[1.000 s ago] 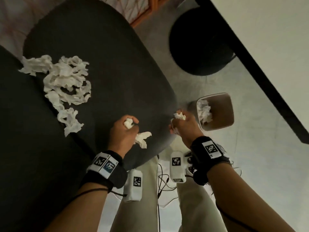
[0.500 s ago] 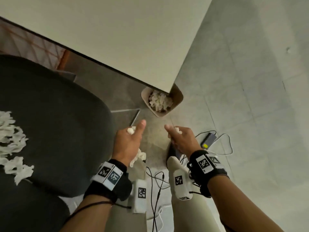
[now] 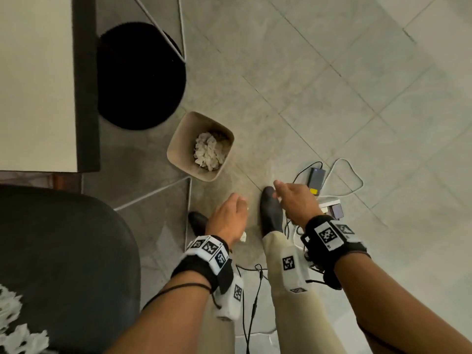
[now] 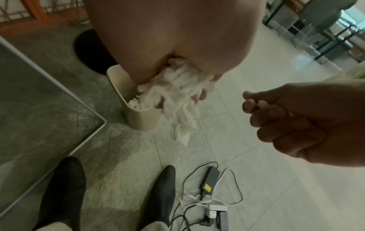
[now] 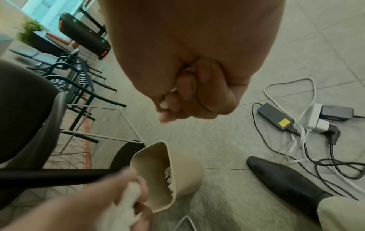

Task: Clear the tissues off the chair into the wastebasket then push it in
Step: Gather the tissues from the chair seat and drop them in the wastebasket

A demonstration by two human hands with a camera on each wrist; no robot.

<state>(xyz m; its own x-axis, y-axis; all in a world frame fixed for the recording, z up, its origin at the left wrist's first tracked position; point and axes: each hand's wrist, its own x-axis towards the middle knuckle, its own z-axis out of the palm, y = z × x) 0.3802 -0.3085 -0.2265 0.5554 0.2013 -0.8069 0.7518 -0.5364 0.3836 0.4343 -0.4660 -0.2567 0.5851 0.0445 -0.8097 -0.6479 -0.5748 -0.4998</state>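
I see the dark chair [image 3: 63,251] filling the lower left of the head view, with loose tissues [image 3: 15,328] lying on its seat at the bottom left corner. A pale table [image 3: 35,80] takes the upper left, and a round black base [image 3: 138,75] sits on the tiled floor beside it. The beige wastebasket [image 3: 178,141] stands upright on the floor just beyond that base, near the chair's metal leg frame, with a heap of crumpled tissues [image 3: 209,152] already inside it.

Both my hands are held out over the floor on the near side of the basket, apart from each other and not touching it. My left hand [image 3: 227,218] has its fingers curled tight around a wad of tissue [image 4: 177,96], a long tail of it hanging below the fist. My right hand [image 3: 296,200] is also balled up; the right wrist view shows a small scrap of white [image 5: 164,105] pinched between the fingers, probably tissue, though too little shows to be certain.

My two dark shoes [image 3: 270,213] stand below the hands, and a power adapter [image 3: 316,177] with tangled cables lies on the floor to the right.
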